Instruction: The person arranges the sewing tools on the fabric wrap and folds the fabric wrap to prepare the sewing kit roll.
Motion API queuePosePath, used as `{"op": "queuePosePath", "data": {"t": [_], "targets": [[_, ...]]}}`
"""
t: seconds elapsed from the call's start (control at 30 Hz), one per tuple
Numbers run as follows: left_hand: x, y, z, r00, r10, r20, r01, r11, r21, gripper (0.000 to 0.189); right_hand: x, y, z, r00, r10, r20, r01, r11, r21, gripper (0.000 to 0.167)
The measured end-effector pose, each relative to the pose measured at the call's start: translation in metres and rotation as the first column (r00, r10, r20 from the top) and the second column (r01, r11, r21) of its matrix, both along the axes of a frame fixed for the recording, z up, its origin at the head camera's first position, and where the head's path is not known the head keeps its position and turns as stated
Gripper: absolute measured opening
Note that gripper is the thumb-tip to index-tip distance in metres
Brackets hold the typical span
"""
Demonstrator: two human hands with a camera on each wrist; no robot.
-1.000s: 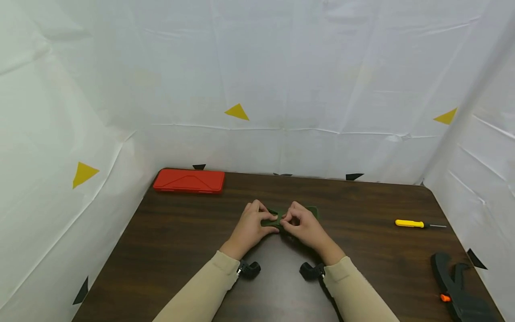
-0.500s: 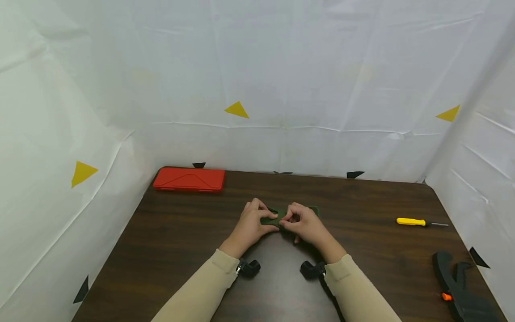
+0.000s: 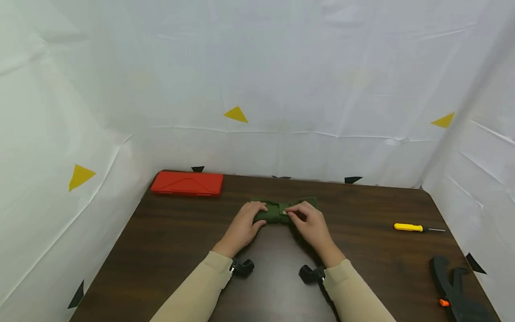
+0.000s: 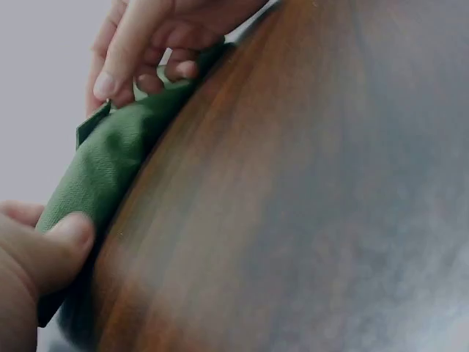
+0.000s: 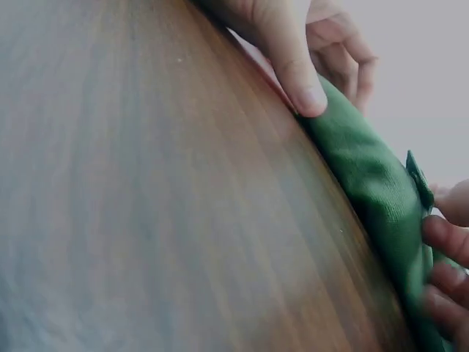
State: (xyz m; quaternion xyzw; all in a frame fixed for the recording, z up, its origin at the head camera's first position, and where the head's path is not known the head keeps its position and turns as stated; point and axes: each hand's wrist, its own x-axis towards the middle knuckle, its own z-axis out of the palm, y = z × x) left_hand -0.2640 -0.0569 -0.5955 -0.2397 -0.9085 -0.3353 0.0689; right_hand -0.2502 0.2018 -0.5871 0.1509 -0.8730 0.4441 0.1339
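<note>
A soft green cloth pouch (image 3: 273, 218) lies across the middle of the table, its right end flaring up. A short strap (image 3: 283, 208) with a pale round snap crosses its front. My left hand (image 3: 240, 227) holds the pouch's left end, thumb on the near side and fingers over the top. At the strap, my right hand (image 3: 313, 227) pinches the edge by the snap between thumb and forefinger. Seen from the left wrist, the pouch (image 4: 110, 158) bulges between both hands. The right wrist view shows the strap's raised tip (image 5: 416, 176) against the right fingertips.
A red flat case (image 3: 187, 184) lies at the table's back left corner. Toward the right edge are a yellow-handled screwdriver (image 3: 408, 227) and, nearer, a black clamp (image 3: 456, 290) with an orange button. White sheeting (image 3: 281, 67) walls the back and sides.
My left hand has shifted left, from beside the strap to the pouch's left end. More of the pouch and the snap now show. My right hand stays at the strap, its fingers slightly more extended.
</note>
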Motion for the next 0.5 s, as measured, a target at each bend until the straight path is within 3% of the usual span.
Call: {"op": "queuePosePath", "data": {"t": [0.13,0.23,0.37,0.5], "targets": [[-0.002,0.002,0.001,0.994,0.111,-0.02,-0.11,0.993,0.03,0.024,-0.005,0.011,0.001,0.995,-0.053,-0.079,0.057,0.997,0.048,0.015],[-0.002,0.003,0.002,0.986,0.164,-0.009,-0.163,0.985,0.056,0.023,-0.007,0.024,0.0,0.994,-0.087,-0.068,0.089,0.996,0.031,0.014],[-0.004,0.003,0.001,0.985,0.171,0.016,-0.172,0.982,0.074,0.026,-0.009,0.038,-0.003,0.995,-0.099,0.026,0.1,0.994,-0.041,0.013],[-0.008,0.001,-0.004,0.988,0.147,0.039,-0.148,0.988,0.034,0.037,-0.01,0.041,-0.005,0.995,-0.072,0.073,0.075,0.997,-0.033,0.016]]}}
